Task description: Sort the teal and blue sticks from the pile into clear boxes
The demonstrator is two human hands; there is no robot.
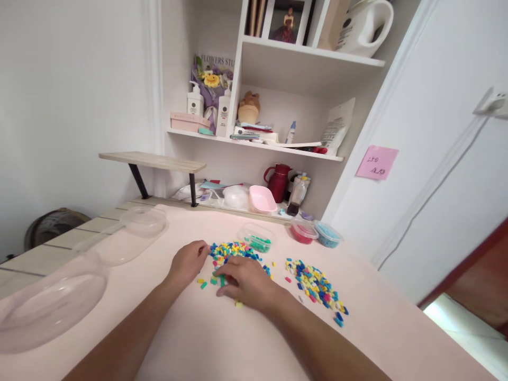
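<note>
A mixed pile of small coloured pieces [230,248], blue, yellow, white, green and pink, lies on the pale pink table surface [206,338]. At the pile's left edge is my left hand [189,263], its fingers curled in; what they hold, if anything, is hidden. My right hand [250,280] reaches over the front of the pile, thumb and fingers apart, close to a few green pieces [214,280]. Just behind the pile stands a clear plastic tub [244,233] with green pieces in it. A second mixed pile [317,286] spreads out to the right.
Lidded tubs of red pieces [304,232] and blue pieces [328,234] stand at the back right. Clear plastic containers [59,296] occupy the left side. Behind are a pink bowl [262,198], a red jug [279,182], a bottle [297,196] and a small raised shelf [153,160].
</note>
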